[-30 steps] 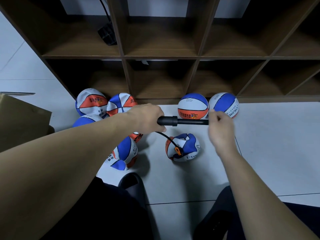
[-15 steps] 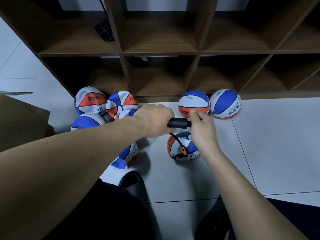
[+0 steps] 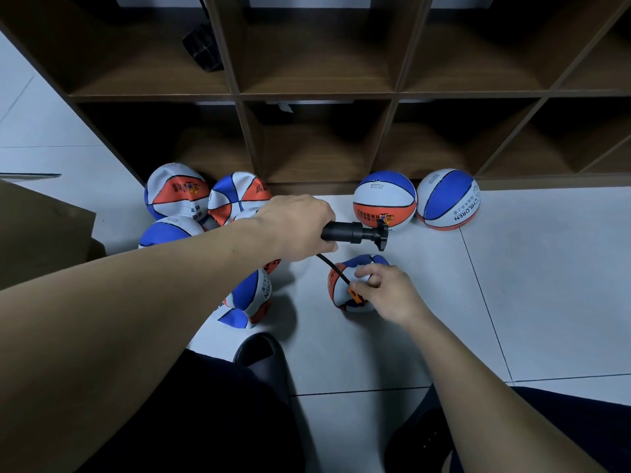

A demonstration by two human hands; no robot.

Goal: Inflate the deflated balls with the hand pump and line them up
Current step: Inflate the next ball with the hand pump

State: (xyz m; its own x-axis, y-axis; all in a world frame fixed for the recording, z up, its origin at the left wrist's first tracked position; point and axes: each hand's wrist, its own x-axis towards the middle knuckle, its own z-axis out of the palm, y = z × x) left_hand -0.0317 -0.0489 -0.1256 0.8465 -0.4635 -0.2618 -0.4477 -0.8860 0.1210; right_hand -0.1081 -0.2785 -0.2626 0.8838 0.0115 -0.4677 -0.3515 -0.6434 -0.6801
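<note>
Brown cardboard of a box (image 3: 41, 230) shows at the left edge, and just right of it a cluster of limp blue, white and orange balls (image 3: 177, 196) lies on the pale tiled floor (image 3: 529, 285) against the foot of a dark wooden shelf (image 3: 317, 93). The left hand (image 3: 297, 227) reaches over that cluster, its grip wrapped round the barrel of a black pump (image 3: 355, 232), which lies level above the floor with its handle pushed in and pointing right. A thin black hose (image 3: 333, 266) runs from the pump down to a dented ball (image 3: 345, 291) on the floor below. The right hand (image 3: 386, 288) rests on this ball, its grip pinching the orange nozzle (image 3: 355, 297) at the hose's end against the ball's skin. Further right, two round balls (image 3: 447, 199) sit side by side, touching, at the shelf's foot.
</note>
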